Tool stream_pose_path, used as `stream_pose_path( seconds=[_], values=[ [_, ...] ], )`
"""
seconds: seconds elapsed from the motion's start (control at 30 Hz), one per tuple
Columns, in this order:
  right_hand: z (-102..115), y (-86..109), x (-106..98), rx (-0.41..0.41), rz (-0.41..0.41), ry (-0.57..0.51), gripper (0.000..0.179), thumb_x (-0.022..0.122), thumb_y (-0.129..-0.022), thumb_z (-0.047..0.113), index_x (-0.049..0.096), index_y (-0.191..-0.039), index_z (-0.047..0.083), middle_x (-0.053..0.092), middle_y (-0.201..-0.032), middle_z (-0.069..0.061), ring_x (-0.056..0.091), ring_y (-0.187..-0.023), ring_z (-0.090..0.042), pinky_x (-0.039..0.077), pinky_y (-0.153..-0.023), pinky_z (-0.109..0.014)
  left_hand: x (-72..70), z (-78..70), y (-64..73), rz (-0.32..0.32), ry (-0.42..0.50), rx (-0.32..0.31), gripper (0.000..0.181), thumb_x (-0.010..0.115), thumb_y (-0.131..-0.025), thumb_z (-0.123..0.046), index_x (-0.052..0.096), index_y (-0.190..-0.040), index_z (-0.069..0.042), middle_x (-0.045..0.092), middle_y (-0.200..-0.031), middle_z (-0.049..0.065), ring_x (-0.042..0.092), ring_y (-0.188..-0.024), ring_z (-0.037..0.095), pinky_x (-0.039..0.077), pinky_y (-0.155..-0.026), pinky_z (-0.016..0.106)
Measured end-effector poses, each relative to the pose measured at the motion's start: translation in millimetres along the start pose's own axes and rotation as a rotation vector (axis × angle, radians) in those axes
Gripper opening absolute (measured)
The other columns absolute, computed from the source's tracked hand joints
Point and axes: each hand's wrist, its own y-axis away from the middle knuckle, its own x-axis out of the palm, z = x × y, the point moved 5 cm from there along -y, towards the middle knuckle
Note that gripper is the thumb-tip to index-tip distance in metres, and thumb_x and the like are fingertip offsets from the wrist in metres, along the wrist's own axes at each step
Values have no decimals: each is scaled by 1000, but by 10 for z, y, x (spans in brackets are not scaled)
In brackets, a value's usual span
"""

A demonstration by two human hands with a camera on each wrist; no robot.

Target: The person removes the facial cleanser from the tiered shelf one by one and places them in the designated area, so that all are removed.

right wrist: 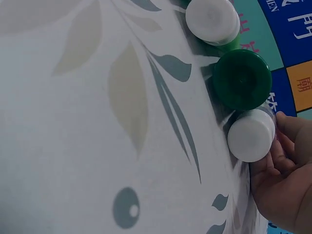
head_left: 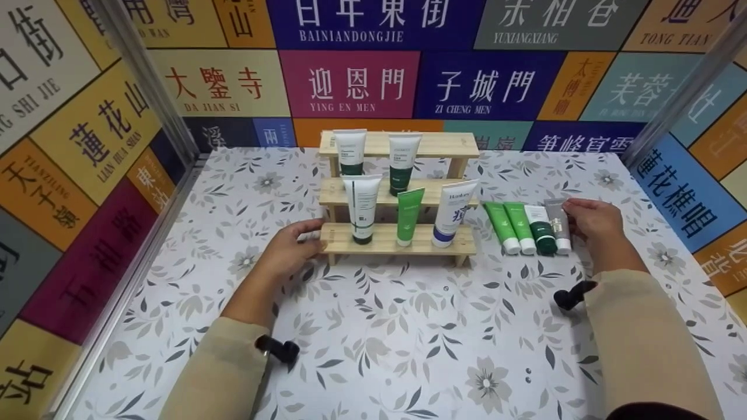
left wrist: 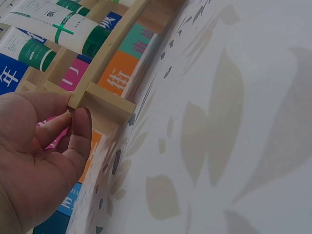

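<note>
A three-step wooden stand [head_left: 382,248] bears several upright squeeze tubes. My left hand [head_left: 295,248] pinches the left end of its lowest step; in the left wrist view, thumb and fingertips meet at the corner of the wooden step [left wrist: 112,101]. On the right, my right hand [head_left: 598,227] holds the upper edge of a grey tube [head_left: 559,224], the last in a row lying on the table. That row also has a white tube with a dark green cap [head_left: 540,227] and two green tubes [head_left: 515,224]. In the right wrist view, fingers curl beside the grey tube's white cap [right wrist: 249,136].
On the lowest step stand a white tube [head_left: 362,204], a green tube [head_left: 408,216] and a white-and-blue tube [head_left: 454,213]. Two white-and-green tubes, one being the left tube [head_left: 350,151], stand higher up. Printed panels [head_left: 350,84] wall the leaf-patterned table [head_left: 397,338] at back and sides.
</note>
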Motion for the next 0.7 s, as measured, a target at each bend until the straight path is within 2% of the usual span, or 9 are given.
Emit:
stream_pose_path(
  seconds=[0.1,0.27,0.53,0.7],
  values=[
    [3,13,7,-2,-3,55,24,72,-103,38,68,-125,30,70,-86,19,67,-90,-6,59,-79,-23,0,5,-4,3,-4,3,57,69,-100,-10,56,-156,-14,53,-162,7,67,-127,25,59,-102,34],
    [4,18,5,-6,-7,111,27,72,-102,40,68,-126,29,69,-84,19,66,-89,-5,59,-79,-23,-4,14,-5,0,-21,-2,57,69,-100,-11,56,-156,-17,54,-162,5,67,-128,24,59,-101,32],
    [-5,22,-35,12,-25,107,24,74,-101,40,68,-122,32,69,-84,20,67,-91,-5,59,-81,-22,-14,17,-11,-7,-22,-3,58,69,-100,-11,57,-156,-17,56,-161,5,68,-127,24,59,-101,33],
    [-18,68,-55,-2,-16,65,30,74,-101,38,67,-129,29,69,-87,20,67,-91,-4,60,-82,-21,-8,16,-12,-9,-25,5,58,70,-100,-12,56,-156,-16,55,-161,5,67,-128,24,58,-104,34]
  ],
)
